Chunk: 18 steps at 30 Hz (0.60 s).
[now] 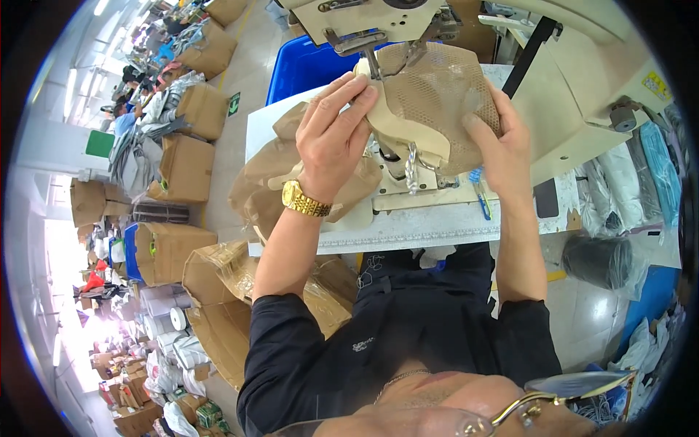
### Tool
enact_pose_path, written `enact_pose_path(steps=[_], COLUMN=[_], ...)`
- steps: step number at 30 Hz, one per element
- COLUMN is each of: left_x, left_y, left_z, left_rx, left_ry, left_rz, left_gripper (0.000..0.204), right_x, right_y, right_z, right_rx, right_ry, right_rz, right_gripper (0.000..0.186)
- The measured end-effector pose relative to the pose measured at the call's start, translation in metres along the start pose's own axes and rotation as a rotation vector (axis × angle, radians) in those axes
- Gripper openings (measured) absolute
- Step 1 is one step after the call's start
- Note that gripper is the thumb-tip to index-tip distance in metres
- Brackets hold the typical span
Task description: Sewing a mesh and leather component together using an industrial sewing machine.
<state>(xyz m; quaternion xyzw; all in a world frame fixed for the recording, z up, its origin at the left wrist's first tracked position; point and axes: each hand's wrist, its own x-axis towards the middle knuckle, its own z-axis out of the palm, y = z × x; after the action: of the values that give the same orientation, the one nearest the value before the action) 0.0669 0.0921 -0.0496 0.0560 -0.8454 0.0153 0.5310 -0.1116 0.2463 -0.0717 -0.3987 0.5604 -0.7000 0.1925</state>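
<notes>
A tan mesh fabric piece point(435, 84) with a smooth cream edging point(399, 125) lies under the needle area of a sewing machine point(371, 23). My left hand point(331, 131), wearing a gold watch point(306, 200) on its wrist, pinches the cream edging just left of the presser foot point(374, 65). At the opposite side, my right hand point(502, 142) grips the mesh piece's right edge, thumb on top and fingers behind it. A twisted metal part point(411, 171) shows below the edging. More tan fabric pieces point(262, 175) are bunched left of my left forearm.
A thin blue tool point(483, 202) lies on the white machine table point(437, 231) near my right wrist. Behind the table stands a blue bin point(295, 65). An open cardboard box point(218, 313) is at my left, and a plastic-wrapped dark roll point(601, 262) stands at the right.
</notes>
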Motion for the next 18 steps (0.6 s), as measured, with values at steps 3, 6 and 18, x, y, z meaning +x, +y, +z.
enact_pose_path(steps=[3,6,18], left_x=[-0.001,-0.003,-0.001], left_y=[0.001,0.002,0.009], left_z=[0.000,0.001,0.002], left_rx=[-0.002,0.026,-0.031], left_ry=[0.008,0.013,0.073], left_rz=[0.006,0.036,0.032], left_gripper=[0.034,0.034,0.026], right_x=[0.003,0.006,0.025], right_y=[0.000,-0.007,-0.029], right_z=[-0.001,0.000,-0.031], right_rx=[-0.055,-0.026,-0.142], right_ry=[0.011,-0.014,-0.348], right_rz=[-0.052,-0.035,-0.025], right_gripper=[0.054,0.057,0.022])
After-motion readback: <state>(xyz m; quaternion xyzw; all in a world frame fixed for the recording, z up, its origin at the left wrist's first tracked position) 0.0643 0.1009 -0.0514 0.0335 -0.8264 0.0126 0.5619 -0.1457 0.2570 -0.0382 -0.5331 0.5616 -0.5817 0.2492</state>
